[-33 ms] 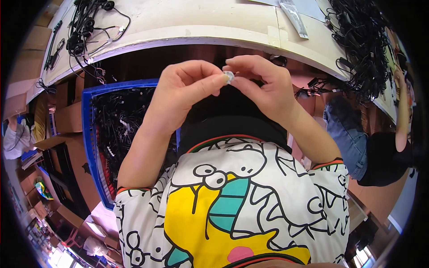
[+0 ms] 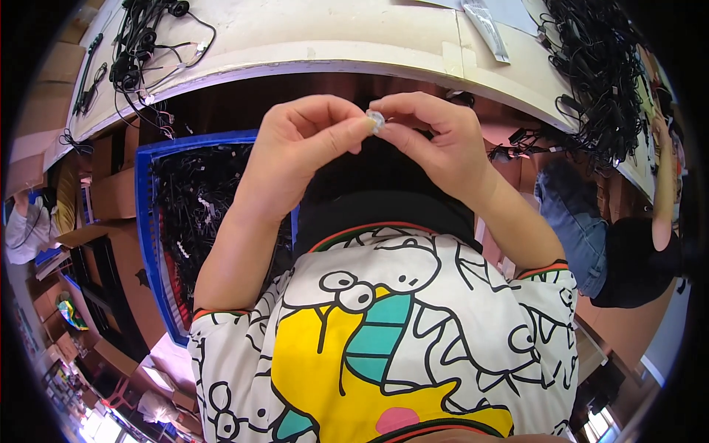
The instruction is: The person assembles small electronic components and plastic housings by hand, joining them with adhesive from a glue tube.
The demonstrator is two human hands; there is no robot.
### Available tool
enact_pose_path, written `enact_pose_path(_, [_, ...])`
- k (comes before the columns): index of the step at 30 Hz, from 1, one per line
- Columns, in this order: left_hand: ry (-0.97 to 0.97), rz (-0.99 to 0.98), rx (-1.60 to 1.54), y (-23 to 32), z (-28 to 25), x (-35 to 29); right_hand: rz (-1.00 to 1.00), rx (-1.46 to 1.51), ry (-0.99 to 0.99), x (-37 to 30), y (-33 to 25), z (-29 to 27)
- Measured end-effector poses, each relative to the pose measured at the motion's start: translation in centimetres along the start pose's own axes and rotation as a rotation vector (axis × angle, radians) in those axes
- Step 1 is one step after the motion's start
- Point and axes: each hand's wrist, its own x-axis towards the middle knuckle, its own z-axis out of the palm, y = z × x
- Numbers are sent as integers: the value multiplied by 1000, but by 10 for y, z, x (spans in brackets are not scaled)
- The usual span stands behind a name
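A small, whitish, translucent piece (image 2: 377,120) sits between the fingertips of both hands, in front of the table edge; its kind is too small to make out. My left hand (image 2: 314,136) pinches it from the left with thumb and forefinger. From the right, my right hand (image 2: 436,136) has its thumb and forefinger closed on the same piece. The fingertips cover part of it.
A blue crate (image 2: 145,221) full of black cables stands at my left. On the white table (image 2: 347,37) lie cable bundles (image 2: 148,52), a thick black cable heap (image 2: 598,81) and a clear packet (image 2: 487,29). Another person (image 2: 628,258) is at the right.
Both hands have shifted very slightly, and my right fingertips have come closer round the small whitish piece, which has tilted and moved a little up and left.
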Motion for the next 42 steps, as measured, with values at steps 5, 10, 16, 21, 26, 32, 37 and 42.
enact_pose_path(5, [92,130,124,-44,-15,17,295,472,-81,19,2,-9])
enact_pose_path(10, [-9,228,-54,-105,16,25,535,744,-13,27,4,-8])
enact_pose_path(16, [-38,306,-481,-84,2,29,-522,-279,-273,13,-9,-29])
enact_pose_path(21, [58,328,-187,-51,13,31,-612,-430,-442,18,-4,-30])
enact_pose_path(26, [201,262,-326,-35,2,32,-349,-667,46,78,19,-79])
enact_pose_path(32, [109,241,-173,-24,-8,29,471,-1142,19,129,48,-138])
enact_pose_path(37, [55,185,-11,-29,-19,22,455,-690,30,129,52,-128])
enact_pose_path(42, [12,130,88,-29,-29,18,586,31,-240,83,-19,-76])
